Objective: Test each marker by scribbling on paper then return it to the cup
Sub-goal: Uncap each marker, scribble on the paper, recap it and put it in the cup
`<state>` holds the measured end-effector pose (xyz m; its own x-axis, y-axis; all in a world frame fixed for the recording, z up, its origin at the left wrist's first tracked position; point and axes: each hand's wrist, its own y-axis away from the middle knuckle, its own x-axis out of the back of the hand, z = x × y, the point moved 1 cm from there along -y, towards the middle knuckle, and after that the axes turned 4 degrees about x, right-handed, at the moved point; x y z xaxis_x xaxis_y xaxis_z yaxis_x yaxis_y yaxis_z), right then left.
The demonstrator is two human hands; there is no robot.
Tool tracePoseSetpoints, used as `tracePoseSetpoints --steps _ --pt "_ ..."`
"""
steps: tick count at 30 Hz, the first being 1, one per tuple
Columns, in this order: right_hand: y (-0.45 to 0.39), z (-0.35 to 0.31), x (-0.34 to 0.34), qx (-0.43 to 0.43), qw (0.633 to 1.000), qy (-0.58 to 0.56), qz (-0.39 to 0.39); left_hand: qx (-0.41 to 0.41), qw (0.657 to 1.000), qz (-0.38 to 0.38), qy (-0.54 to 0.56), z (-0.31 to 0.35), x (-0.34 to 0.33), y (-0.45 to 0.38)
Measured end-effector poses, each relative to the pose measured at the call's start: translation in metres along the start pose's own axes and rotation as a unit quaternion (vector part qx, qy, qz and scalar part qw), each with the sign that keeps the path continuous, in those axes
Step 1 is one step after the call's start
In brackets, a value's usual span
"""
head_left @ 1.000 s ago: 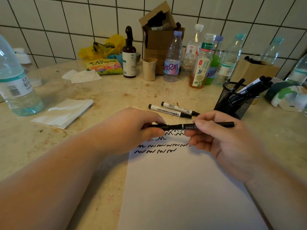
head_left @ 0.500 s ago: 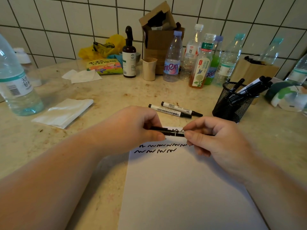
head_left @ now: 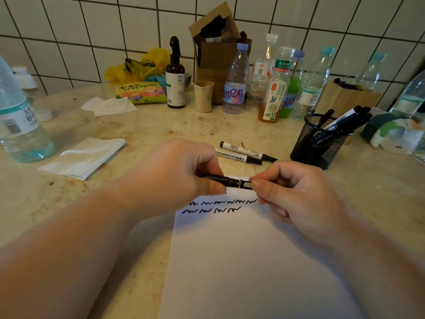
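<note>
Both forearms and hands (head_left: 299, 199) are bare, with no sleeves visible.

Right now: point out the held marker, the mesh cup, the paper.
held marker (head_left: 232, 181), head view, black barrel between the two hands
mesh cup (head_left: 315, 148), head view, front of mesh wall
paper (head_left: 248, 261), head view, blank area below the scribbles

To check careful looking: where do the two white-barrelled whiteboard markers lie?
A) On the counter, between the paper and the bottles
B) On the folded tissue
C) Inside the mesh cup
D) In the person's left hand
A: the two whiteboard markers lie side by side on the counter, left of the mesh cup.
</note>
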<state>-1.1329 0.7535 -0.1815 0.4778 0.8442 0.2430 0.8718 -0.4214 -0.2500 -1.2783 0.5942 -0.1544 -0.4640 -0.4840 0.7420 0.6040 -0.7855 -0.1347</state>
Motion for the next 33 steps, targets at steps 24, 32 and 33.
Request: tracePoseSetpoints --steps 24,32,33 --pt "-0.020 -0.040 0.082 0.046 0.921 -0.072 0.381 0.003 0.995 -0.029 -0.090 -0.018 -0.009 -0.007" --pt "-0.044 -0.042 0.103 0.009 0.929 0.119 0.351 -0.017 0.995 -0.021 -0.096 -0.022 -0.011 -0.009" --pt "-0.047 -0.042 0.105 -0.003 0.927 0.131 0.350 -0.018 0.995 -0.021 -0.095 -0.022 -0.011 -0.009"
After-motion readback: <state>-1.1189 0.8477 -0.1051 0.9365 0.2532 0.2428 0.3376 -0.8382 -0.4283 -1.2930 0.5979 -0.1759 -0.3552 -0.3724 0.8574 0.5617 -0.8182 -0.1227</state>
